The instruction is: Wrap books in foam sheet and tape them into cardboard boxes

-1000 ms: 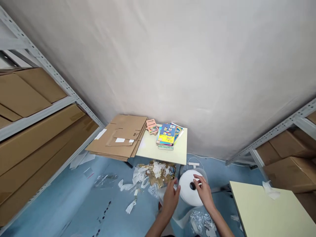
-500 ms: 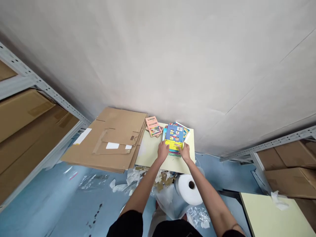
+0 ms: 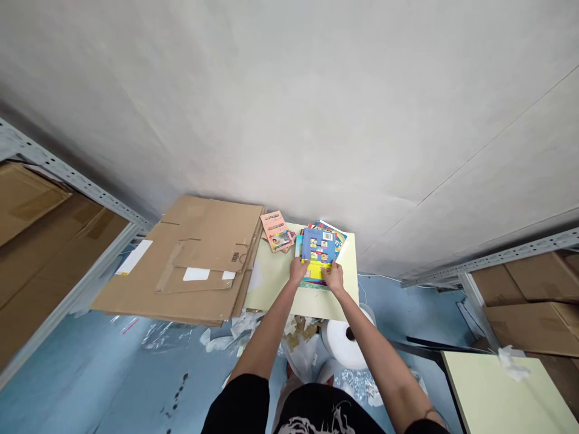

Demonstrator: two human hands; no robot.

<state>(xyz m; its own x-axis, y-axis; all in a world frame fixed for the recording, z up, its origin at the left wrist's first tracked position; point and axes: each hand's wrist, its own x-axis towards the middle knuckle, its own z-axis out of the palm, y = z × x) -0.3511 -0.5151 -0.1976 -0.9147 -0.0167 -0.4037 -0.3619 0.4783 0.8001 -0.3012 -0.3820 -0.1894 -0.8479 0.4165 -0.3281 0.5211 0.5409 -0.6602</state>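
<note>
Left hand: the left hand lay on the near left corner of a stack of picture books, and its grip seemed to pinch that edge, fingers curled over the blue top book.

Right hand: the right hand sat on the near right corner of the same stack, its grip also closed on the edge. With one hand at each corner, the pile looked held square as a single block.

Book stack: it stood at the far right of the pale yellow surface. Its fanned edges showed several books, but I couldn't count them exactly.

Pink booklets: a small pile of pink booklets lay just left of the stack, at the back of the surface, apart from the hands. I made out at least two.

Cardboard: flattened cardboard sheets overlapped the surface's left side. Lying flat, they appeared stacked to take up little room. There were several, their number uncertain.

Floor items: one white foam roll stood just beyond the surface's near edge, on the person's side. Gold and white scraps lay beside it, and clear plastic wrap lay further left.

Other furniture: a second pale yellow surface stood to the right of the first, and two runs of metal shelving flanked them, holding brown cartons.
</note>
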